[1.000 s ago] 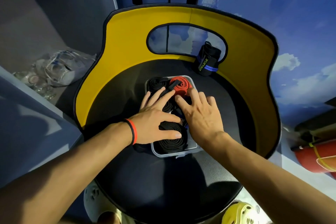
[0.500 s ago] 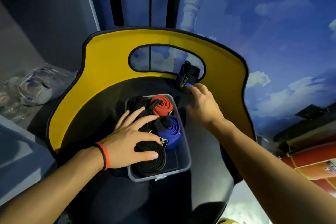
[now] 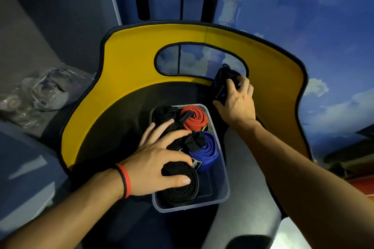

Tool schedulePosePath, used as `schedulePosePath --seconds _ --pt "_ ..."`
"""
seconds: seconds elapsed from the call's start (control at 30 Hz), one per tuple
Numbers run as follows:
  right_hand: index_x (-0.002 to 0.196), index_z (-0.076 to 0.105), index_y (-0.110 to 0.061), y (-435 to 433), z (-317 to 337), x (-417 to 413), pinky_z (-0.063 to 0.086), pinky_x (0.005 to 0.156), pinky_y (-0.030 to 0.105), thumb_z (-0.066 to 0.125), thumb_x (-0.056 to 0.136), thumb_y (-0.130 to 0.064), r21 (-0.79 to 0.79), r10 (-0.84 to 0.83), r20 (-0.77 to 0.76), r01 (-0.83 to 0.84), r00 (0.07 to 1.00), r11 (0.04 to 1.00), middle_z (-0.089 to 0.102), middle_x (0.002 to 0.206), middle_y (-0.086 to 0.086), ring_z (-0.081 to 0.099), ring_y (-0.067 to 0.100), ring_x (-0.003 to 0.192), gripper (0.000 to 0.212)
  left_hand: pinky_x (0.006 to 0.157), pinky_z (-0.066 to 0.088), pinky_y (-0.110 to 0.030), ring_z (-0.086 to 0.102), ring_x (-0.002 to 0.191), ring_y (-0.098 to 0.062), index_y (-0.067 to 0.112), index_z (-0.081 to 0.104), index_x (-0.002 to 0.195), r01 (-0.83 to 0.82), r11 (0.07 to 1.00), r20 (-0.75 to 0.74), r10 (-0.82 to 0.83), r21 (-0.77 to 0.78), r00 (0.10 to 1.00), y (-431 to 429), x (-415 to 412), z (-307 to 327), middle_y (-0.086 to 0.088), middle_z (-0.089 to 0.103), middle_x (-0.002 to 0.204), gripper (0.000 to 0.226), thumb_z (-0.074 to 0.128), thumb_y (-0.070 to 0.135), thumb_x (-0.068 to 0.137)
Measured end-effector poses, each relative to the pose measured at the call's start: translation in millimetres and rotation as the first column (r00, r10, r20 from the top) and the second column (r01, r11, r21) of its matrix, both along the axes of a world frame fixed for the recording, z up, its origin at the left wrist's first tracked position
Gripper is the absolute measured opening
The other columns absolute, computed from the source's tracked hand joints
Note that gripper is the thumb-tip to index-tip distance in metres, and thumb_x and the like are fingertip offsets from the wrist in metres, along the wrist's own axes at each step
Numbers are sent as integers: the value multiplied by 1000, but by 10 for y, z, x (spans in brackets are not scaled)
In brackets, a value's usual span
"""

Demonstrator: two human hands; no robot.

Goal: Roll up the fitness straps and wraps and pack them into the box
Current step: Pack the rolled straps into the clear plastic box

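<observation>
Crumpled clear plastic packaging (image 3: 46,89) lies on the grey surface left of the chair. The smooth yellow backrest (image 3: 131,62), edged in black piping, curves round the back edge of the dark seat (image 3: 121,127) and closes in everything on it; an oval cut-out (image 3: 192,60) opens through its middle.

At the seat's back right edge, just under that cut-out and against the backrest, stands the black wrap (image 3: 220,85) (woven fabric, with a blue stripe and pale lettering). The right hand (image 3: 238,103) has its fingers curled round it.

The box (image 3: 223,170), translucent plastic with rounded corners, sits mid-seat. Inside, flat webbing is coiled into spirals: a red roll (image 3: 195,118) in the far right corner, a black roll (image 3: 164,113) in the far left, a blue roll (image 3: 206,152) along the right wall, and a larger black coil (image 3: 180,190) at the near left. The left hand (image 3: 155,159), with an orange wristband (image 3: 125,180), lies flat with fingers spread over the left-side rolls.
</observation>
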State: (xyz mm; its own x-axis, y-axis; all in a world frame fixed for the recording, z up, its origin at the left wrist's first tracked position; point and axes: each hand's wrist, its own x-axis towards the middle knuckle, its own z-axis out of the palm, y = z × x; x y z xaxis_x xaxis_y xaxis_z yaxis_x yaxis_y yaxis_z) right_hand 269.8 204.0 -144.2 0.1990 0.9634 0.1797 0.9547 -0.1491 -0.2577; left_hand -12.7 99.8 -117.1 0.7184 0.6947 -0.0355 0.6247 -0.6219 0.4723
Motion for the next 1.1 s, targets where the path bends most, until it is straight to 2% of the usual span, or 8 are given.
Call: schedulePosePath --seconds 0.1,0.3,0.43,0.57,0.73,0.87,0.97,1.1 --pt "145 38 -14 82 -2 1 36 114 54 71 88 -49 5 29 20 -30 999 1000 11 168 14 14 38 153 75 121 -15 -49 -20 151 -13 56 61 118 0 1000 6 0 -4 1000 -1 3 8 27 10 161 41 52 73 82" --pt "140 37 -16 174 64 -97 47 100 53 66 89 -61 122 -52 -81 62 995 991 39 141 14 41 41 130 73 121 -14 -50 -20 151 -12 54 62 117 6 1000 15 -6 -16 1000 0 12 17 28 10 161 40 55 72 82" --pt "128 45 -15 258 75 -172 55 88 48 77 87 -36 171 -68 -155 95 986 981 37 131 16 41 36 120 55 120 -15 -52 -23 150 -12 53 62 117 4 1000 10 -4 -24 1000 6 8 12 28 9 161 40 55 71 82" --pt "125 45 -16 301 55 -163 57 89 48 76 86 -15 157 -14 -200 46 980 986 27 151 20 45 44 129 50 120 -15 -52 -24 150 -13 53 62 117 7 1000 6 -7 -26 1000 15 5 3 28 8 160 39 55 71 82" --pt "117 42 -17 194 164 -109 54 74 48 69 87 -14 118 25 -298 11 954 993 62 119 16 64 41 97 40 120 -16 -50 -23 150 -13 52 61 116 16 1000 17 -15 -23 1000 30 -8 -39 28 8 160 40 55 70 81" --pt "110 41 -25 -141 398 -191 62 80 45 76 88 -18 193 36 -602 101 798 976 63 113 -1 67 22 98 42 120 -14 -43 -11 152 -5 48 70 108 -13 994 128 27 -108 991 64 19 18 31 25 156 42 54 71 77" --pt "111 39 -20 -426 674 -268 62 70 32 77 90 -14 248 139 -747 79 650 965 67 113 -1 72 13 92 43 123 19 -41 36 140 2 36 75 95 -199 948 400 289 -250 870 93 91 131 23 61 131 21 66 50 82" --pt "102 42 -21 -854 982 -438 61 70 47 77 87 -6 145 134 -977 57 165 988 71 107 11 75 31 90 40 108 44 -27 56 123 -3 25 62 127 -325 811 610 582 -487 538 152 243 406 9 62 130 42 73 20 87"
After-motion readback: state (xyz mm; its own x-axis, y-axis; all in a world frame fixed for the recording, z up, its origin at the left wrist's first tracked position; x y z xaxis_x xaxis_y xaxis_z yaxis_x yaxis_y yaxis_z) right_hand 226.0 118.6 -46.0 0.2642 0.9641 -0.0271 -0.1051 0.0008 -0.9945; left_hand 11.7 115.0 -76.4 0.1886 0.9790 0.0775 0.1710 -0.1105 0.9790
